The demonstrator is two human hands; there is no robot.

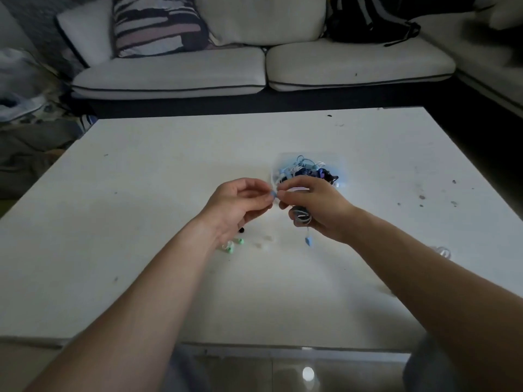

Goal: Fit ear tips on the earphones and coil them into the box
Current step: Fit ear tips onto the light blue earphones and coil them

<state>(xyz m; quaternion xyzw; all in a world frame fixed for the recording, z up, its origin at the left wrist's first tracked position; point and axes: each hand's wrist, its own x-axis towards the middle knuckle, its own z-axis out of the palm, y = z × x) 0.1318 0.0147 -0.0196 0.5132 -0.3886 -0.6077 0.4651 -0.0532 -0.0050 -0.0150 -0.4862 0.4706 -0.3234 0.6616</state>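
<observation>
left hand: pinches small blue ear tip; right hand: fingertips meet it, lower fingers curled round coiled cable; step, judged: fitting tip; next: seat it squarely, then do dangling second bud; clear box just behind

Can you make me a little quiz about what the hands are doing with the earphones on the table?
1. True or false: the left hand lies flat on the table.
2. Which hand holds the coiled cable? A left, B right hand.
3. Fill in: the loose ear tips by the left wrist are ____.
Key: 1 false, it pinches a small blue piece; 2 B; 3 green.
</observation>
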